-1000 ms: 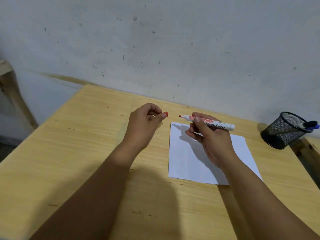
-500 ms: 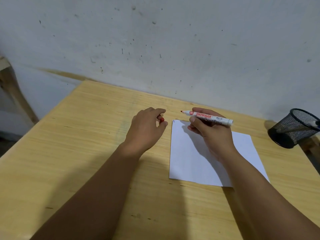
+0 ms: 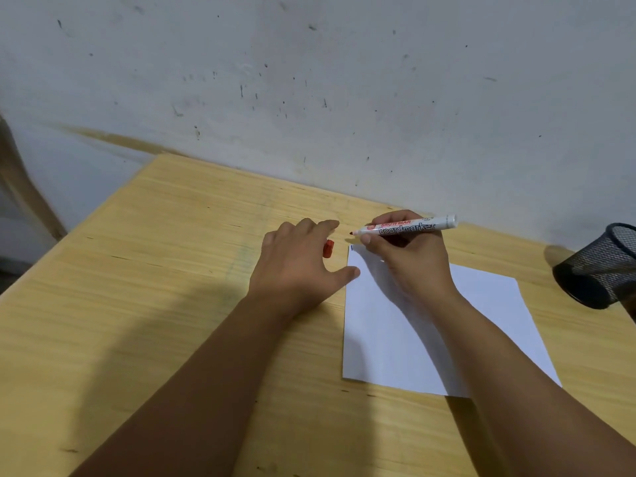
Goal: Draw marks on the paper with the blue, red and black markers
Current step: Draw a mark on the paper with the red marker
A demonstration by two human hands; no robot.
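Observation:
A white sheet of paper [image 3: 481, 315] lies on the wooden table [image 3: 155, 287], with a short blue mark [image 3: 351, 248] at its far left corner. My right hand [image 3: 409, 263] grips an uncapped red board marker [image 3: 409, 227], held nearly level. Its tip points left, just beyond that corner and off the sheet. My left hand [image 3: 299, 266] rests palm down left of the paper with its fingers spread, the thumb touching the sheet's left edge. The red cap [image 3: 328, 248] lies on the table between its index finger and thumb.
A black mesh pen holder [image 3: 605, 266] lies tipped on its side at the right edge of the table, cut off by the frame. A stained white wall [image 3: 344, 98] runs along the table's far edge. A wooden frame [image 3: 24, 187] stands at the left.
My left hand has dropped flat onto the table and spread its fingers, and the red cap has left its fingertips. My right hand with the marker has kept its place over the paper's far corner.

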